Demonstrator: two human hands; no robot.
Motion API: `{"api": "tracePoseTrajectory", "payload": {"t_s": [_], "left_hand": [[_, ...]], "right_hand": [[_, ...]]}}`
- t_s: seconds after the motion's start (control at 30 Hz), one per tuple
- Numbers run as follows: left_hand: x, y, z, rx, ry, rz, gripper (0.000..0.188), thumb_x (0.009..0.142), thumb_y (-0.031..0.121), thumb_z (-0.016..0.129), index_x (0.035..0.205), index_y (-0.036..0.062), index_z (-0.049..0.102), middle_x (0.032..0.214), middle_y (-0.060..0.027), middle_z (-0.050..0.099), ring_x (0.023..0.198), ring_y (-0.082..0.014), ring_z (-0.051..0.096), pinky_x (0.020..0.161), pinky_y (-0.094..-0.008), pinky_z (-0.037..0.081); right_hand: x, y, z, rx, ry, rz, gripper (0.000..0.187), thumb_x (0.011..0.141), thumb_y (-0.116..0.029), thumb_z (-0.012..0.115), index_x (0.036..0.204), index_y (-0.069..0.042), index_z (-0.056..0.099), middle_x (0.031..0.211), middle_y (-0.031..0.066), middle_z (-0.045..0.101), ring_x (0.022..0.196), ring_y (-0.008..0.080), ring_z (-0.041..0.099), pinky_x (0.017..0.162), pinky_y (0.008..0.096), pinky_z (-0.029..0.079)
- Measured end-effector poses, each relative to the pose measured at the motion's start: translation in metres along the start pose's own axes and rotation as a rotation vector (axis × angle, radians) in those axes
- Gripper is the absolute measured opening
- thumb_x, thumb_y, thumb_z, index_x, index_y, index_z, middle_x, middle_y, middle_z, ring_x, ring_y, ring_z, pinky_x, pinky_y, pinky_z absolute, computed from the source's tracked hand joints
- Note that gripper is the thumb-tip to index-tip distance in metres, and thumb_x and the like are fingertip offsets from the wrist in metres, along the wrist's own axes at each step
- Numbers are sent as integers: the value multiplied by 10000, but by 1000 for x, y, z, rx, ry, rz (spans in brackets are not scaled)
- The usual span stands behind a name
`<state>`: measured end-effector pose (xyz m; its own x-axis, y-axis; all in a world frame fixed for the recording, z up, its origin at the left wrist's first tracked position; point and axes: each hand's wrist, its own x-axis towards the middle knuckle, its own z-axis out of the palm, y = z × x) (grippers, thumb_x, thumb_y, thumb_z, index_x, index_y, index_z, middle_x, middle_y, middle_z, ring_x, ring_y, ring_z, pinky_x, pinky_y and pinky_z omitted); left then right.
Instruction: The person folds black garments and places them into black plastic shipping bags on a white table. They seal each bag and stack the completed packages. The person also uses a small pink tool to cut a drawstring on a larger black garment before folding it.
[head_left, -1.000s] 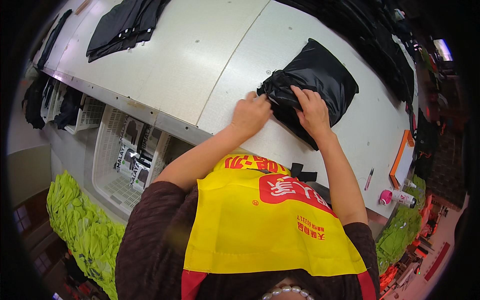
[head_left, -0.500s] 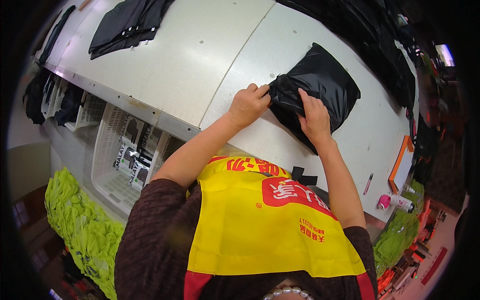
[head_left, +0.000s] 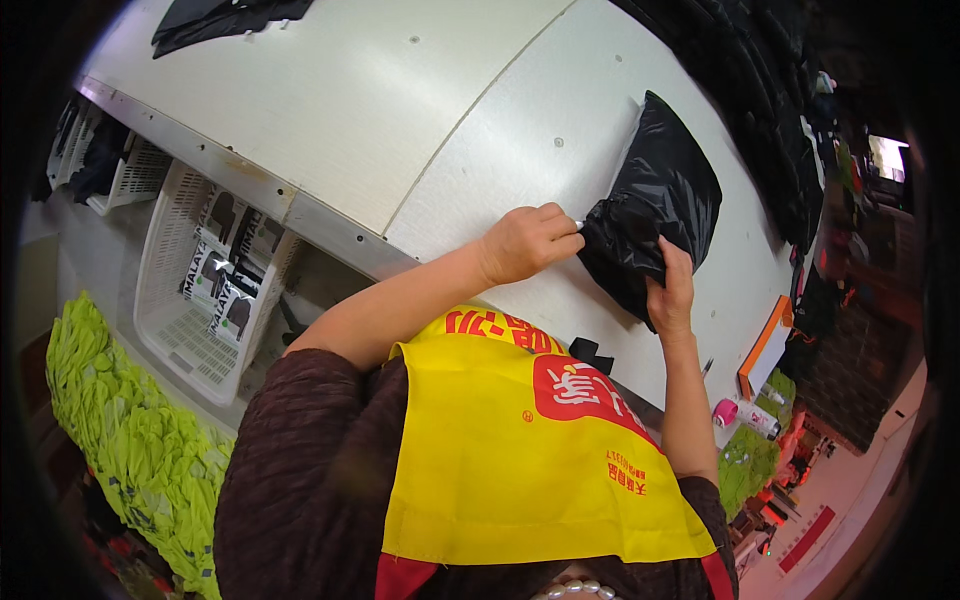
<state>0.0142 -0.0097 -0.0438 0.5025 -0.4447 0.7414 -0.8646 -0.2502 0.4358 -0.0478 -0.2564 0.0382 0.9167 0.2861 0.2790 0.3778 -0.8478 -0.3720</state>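
Observation:
A filled, glossy black plastic bag [head_left: 665,170] lies on the pale work table, its near-left part bunched and wrinkled. My left hand [head_left: 535,243] is closed in a pinch at the bag's left edge. A small white bit [head_left: 580,226] shows at its fingertips; I cannot tell what it is. My right hand [head_left: 672,285] grips the near side of the bag, thumb and fingers closed on the black plastic. The fingers' undersides are hidden.
Folded black garments [head_left: 215,18] lie at the table's far left, and dark padded garments [head_left: 765,120] line the far right. A white basket [head_left: 205,375] with printed packets stands below the left edge. An orange-edged box [head_left: 765,350] and a bottle [head_left: 757,418] sit at right.
My left hand has drawn away from the bunched plastic, and a white bit now shows at its fingertips. My right hand has shifted from the bag's top to its near side. The view has shifted.

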Motion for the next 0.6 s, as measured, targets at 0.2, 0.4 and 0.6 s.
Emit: {"api": "tracePoseTrajectory", "payload": {"t_s": [0.2,0.4,0.6], "left_hand": [[0,8,3,-230,66,-209,140,681,69,707,801,92,638,799,-48,593,748,-206,579,589,-284,486],[3,0,10,-382,107,-398,133,697,32,716,810,44,647,788,-92,604,713,-229,583,593,-290,480],[37,3,9,-640,131,-699,98,758,-4,672,850,-1,636,836,-94,648,732,-156,627,681,-253,512]], "right_hand": [[7,1,-13,37,-94,38,594,637,172,495,1209,9,498,1118,184,549,1058,345,531,952,352,396],[18,-6,-22,47,-81,84,578,634,153,563,1187,-12,539,1078,150,591,993,335,553,892,361,428],[33,-20,-51,149,-8,186,482,700,129,600,1166,12,552,1016,159,607,919,291,595,836,305,453]]}}
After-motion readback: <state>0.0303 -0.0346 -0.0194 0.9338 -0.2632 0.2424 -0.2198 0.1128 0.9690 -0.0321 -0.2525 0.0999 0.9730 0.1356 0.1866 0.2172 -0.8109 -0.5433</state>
